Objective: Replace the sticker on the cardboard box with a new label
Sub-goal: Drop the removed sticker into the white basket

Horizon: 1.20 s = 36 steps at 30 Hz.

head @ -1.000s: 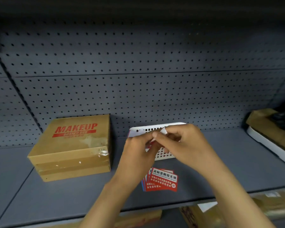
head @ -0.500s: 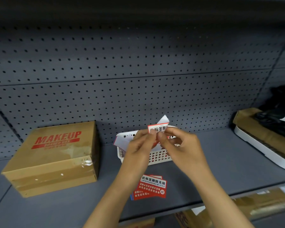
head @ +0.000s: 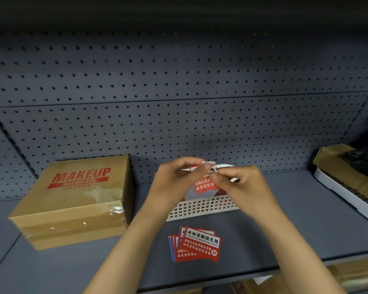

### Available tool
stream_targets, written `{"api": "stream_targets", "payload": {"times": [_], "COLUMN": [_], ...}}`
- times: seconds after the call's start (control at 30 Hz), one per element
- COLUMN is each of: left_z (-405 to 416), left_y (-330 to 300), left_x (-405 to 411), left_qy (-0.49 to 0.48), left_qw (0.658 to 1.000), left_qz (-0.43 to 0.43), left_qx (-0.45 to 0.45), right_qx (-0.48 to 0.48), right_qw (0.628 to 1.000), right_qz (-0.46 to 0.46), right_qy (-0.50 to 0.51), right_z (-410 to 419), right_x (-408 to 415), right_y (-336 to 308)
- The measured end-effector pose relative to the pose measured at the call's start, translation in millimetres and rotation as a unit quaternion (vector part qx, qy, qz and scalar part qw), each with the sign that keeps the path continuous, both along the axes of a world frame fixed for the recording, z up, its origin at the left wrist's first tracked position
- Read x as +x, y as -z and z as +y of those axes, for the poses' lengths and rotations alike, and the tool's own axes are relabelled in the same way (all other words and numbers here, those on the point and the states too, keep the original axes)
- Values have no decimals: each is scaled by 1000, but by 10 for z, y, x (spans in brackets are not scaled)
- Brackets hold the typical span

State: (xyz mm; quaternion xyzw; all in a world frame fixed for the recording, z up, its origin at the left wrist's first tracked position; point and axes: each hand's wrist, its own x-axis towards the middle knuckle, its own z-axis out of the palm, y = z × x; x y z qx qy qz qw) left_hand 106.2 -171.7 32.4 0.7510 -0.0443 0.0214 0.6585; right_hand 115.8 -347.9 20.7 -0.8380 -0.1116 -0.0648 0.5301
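I see both my hands raised over the white basket [head: 202, 209], left hand [head: 172, 187] and right hand [head: 240, 187] each pinching shut on one red label [head: 204, 184] between them, while the box [head: 72, 200] sits on the shelf [head: 306, 219] to the left, a label stack [head: 197, 244] lying nearer me.

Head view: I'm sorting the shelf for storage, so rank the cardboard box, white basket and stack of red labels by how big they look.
1. Cardboard box
2. White basket, partly hidden behind the hands
3. Stack of red labels, smallest though nearest the camera
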Motion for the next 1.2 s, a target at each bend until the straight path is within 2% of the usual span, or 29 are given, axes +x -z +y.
{"api": "stream_targets", "payload": {"times": [0.07,0.13,0.2,0.3,0.43,0.57,0.8,0.93,1.0,1.2], "left_z": [29,64,100,89,83,46,-63,-63,-45,55], "left_y": [5,9,30,67,142,258,551,614,608,463], "left_x": [105,181,254,345,526,676,760,739,729,630], "left_qy": [-8,-22,-7,17,-12,-64,-84,-103,-111,-141], "left_qw": [999,998,999,983,978,960,887,831,825,845], "left_qz": [19,-4,-49,-98,-103,-85,-50,-70,-78,-136], "left_qx": [-41,-51,5,155,181,258,451,543,549,498], "right_qx": [-26,-55,-63,-52,-49,-75,-163,-234,-238,-191], "right_qw": [999,998,997,998,998,996,984,972,971,980], "right_qz": [15,24,25,29,37,38,71,30,12,-55], "right_qy": [-26,-33,-31,-33,-11,23,10,15,23,23], "right_z": [-1,-11,-25,-20,11,46,124,122,112,118], "right_x": [68,142,232,334,458,633,824,812,801,690], "right_y": [-22,-34,-27,-31,-18,90,479,516,517,351]}}
